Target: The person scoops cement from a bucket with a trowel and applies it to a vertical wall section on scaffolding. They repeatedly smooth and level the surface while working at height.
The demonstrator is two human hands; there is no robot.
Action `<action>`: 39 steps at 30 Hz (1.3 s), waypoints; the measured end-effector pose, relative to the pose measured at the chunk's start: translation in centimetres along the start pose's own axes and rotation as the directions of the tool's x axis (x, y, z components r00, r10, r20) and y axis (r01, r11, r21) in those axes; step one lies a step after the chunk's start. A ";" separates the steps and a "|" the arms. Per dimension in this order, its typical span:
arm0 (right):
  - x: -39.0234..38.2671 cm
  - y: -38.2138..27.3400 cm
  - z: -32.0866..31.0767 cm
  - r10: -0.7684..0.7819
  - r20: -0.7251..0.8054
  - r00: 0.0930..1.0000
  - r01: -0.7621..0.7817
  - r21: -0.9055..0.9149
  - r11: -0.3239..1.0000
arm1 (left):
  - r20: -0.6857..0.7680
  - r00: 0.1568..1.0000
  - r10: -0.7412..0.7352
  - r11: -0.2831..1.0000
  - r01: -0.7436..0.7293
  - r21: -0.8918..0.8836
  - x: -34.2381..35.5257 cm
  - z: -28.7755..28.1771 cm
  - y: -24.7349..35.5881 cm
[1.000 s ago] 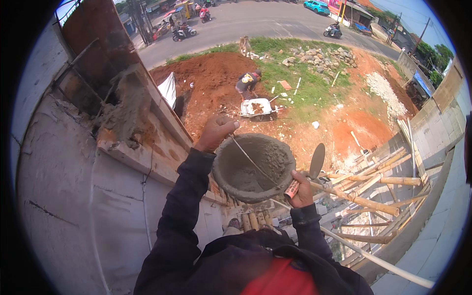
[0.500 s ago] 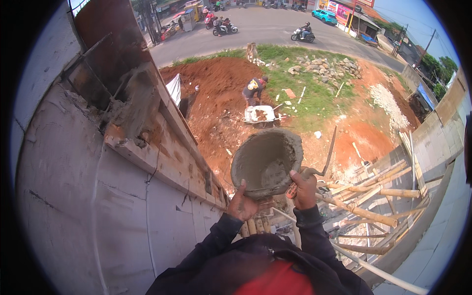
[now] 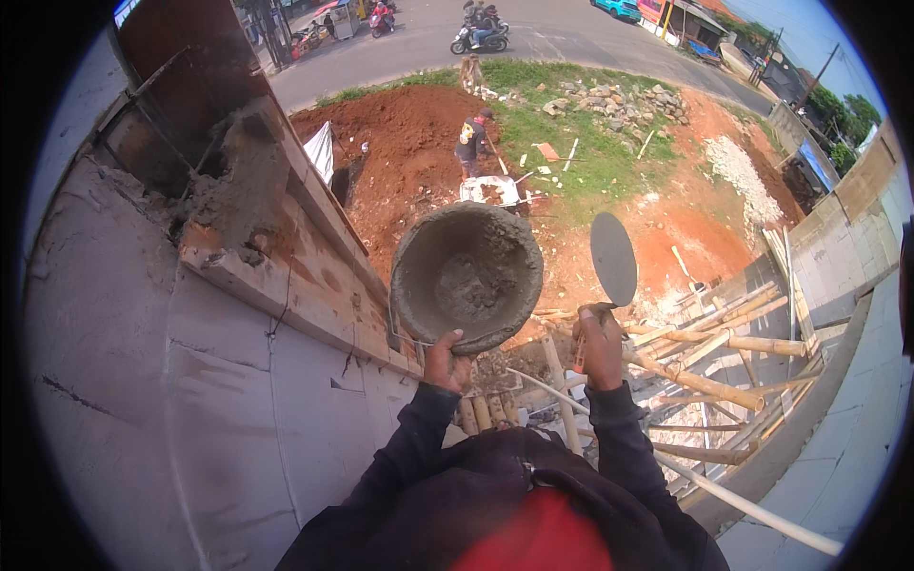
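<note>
My left hand point(image 3: 447, 364) grips the near rim of a round bucket point(image 3: 411, 276), its thumb over the edge. Grey mortar point(image 3: 468, 285) lies in the bottom and cakes the inner wall; the bucket's mouth tilts toward me. My right hand point(image 3: 598, 347) is closed round the handle of a trowel, held apart from the bucket on its right. The trowel's flat, rounded blade point(image 3: 613, 259) points up and away. Beyond the bucket to the left stands wooden formwork point(image 3: 286, 262) at the wall top, with rough grey mortar point(image 3: 238, 181) heaped along it.
A light block wall point(image 3: 224, 381) runs along my left. Bamboo poles point(image 3: 705, 395) form scaffolding below right, beside another wall point(image 3: 838, 428). Far below, a person point(image 3: 469, 143) stands at a white wheelbarrow point(image 3: 502, 183) near red soil point(image 3: 400, 143). Motorbikes pass on the road point(image 3: 552, 38).
The bucket has moved left and tipped its mouth more toward me. My right hand has left its rim, and the trowel blade has turned its flat face into view. The person below has straightened up.
</note>
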State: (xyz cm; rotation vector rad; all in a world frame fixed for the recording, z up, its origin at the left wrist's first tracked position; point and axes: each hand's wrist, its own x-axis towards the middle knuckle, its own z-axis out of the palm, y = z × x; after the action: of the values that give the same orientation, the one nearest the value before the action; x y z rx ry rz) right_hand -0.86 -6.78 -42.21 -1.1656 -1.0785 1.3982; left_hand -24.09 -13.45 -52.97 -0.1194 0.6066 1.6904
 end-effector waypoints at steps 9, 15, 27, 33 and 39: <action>-1.5 9.7 0.8 -0.009 0.072 0.997 0.034 -0.345 0.938 | -0.009 0.967 0.256 0.967 -0.256 -0.021 2.2 1.2 -1.7; 1.0 9.3 3.6 -0.368 0.171 0.914 0.393 -0.602 0.695 | -0.028 0.976 0.218 0.976 -0.218 -0.017 1.9 0.7 -2.3; 1.6 1.3 1.6 -0.124 0.237 0.964 0.239 -0.557 0.795 | -0.005 0.987 0.160 0.985 -0.159 0.071 0.8 0.8 -1.0; -1.1 3.6 -1.5 0.491 0.176 0.853 -0.516 0.146 0.844 | 0.107 0.980 0.167 0.984 -0.172 0.048 1.3 -0.4 0.3; 3.8 1.0 0.9 0.268 0.146 0.952 -0.255 -0.101 0.962 | 0.104 0.988 0.112 0.982 -0.126 0.143 1.9 -2.1 0.0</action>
State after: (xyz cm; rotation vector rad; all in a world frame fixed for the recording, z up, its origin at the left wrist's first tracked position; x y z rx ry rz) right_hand -2.07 -3.20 -43.52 -1.3109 -1.1305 1.6899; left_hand -25.03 -12.77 -55.54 0.1065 0.6776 1.7486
